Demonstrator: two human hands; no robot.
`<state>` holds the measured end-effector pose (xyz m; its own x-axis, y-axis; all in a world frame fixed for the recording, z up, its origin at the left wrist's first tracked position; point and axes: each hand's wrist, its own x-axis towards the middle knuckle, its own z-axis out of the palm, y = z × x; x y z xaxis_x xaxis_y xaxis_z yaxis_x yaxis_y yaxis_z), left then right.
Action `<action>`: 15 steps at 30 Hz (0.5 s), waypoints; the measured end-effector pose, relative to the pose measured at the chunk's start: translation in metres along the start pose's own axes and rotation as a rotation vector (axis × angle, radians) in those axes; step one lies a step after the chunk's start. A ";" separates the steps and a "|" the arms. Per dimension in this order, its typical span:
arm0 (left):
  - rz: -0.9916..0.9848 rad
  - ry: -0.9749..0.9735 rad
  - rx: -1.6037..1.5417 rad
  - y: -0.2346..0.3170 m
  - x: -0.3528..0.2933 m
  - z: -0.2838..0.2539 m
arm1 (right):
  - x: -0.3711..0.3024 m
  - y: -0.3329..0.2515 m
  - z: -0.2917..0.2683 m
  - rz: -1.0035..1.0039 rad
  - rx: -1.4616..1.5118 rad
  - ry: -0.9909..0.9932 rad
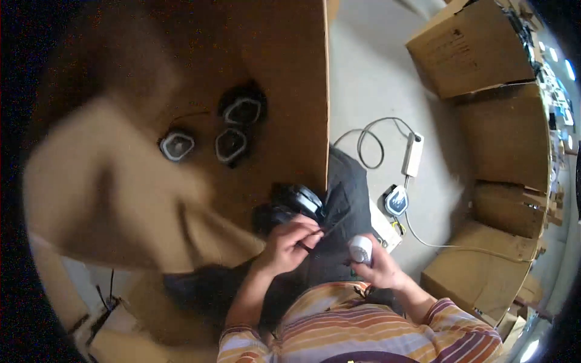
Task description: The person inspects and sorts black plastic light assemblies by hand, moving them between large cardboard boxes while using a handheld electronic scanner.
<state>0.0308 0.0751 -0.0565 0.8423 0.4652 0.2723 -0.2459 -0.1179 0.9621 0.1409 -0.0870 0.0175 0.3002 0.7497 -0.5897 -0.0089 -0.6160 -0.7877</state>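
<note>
Holding a white, rounded object (361,248) with a greyish end face, the right hand (382,268) is wrapped around it above the lap; the fingers and palm hide its far side, so its full shape cannot be told. The left hand (290,247) has its fingertips pinched together on a thin dark piece (325,231), too small and blurred to identify. Just beyond the left hand lies a black device (302,199) with a pale panel, its lower part lost among shadow and fingers. Dark trousers (350,202) spread beneath both hands, and the left leg is partly covered by a large cardboard box (266,54). Inside this box, three dark devices with pale angular rims (178,146) show, their bodies swallowed by shadow. A blurred cardboard flap covers much of the left side. On the floor (366,66) to the right lie a white power strip (413,156), a looped grey cable (382,154) cut off behind the box edge, and another pale-rimmed device (396,200). Further right, cardboard cartons (499,136) bend toward the dark rim.
</note>
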 end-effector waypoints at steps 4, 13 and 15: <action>-0.340 -0.088 -0.025 0.024 -0.013 0.019 | -0.004 -0.001 -0.008 -0.046 0.194 0.016; -0.214 -0.271 0.059 0.031 -0.021 0.029 | -0.018 -0.008 -0.022 -0.109 0.346 0.042; -0.228 -0.258 0.040 0.033 -0.024 0.033 | -0.019 -0.008 -0.026 -0.100 0.361 0.031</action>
<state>0.0187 0.0311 -0.0312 0.9681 0.2472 0.0401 -0.0227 -0.0730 0.9971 0.1597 -0.1021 0.0399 0.3449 0.7910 -0.5053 -0.3124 -0.4109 -0.8565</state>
